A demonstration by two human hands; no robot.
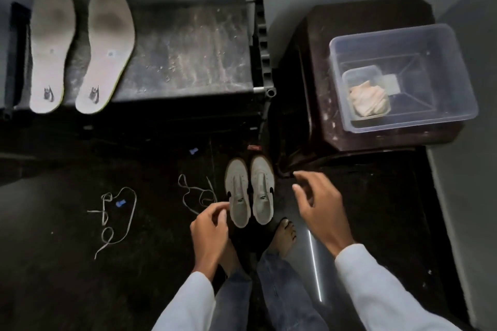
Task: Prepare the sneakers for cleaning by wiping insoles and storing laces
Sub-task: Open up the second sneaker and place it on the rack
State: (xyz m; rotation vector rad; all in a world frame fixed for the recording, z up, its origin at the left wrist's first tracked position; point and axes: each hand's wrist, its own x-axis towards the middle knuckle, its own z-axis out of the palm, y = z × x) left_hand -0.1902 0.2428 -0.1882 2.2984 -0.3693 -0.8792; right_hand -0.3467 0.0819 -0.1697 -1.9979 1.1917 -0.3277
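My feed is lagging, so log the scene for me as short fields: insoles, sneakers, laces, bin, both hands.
insoles: two insoles side by side on the dark bench
sneakers: pair on the floor, unlaced
laces: two loose laces on the floor, left of the sneakers
bin: clear bin on the brown stool, holding a small tub with a crumpled cloth
left hand: empty, beside the left sneaker
right hand: empty, fingers spread

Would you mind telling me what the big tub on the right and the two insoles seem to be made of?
Tub: likely clear, slightly frosted plastic; the stool shows through its walls. Insoles: probably fabric-topped foam, matte pale grey with darker soiled patches.
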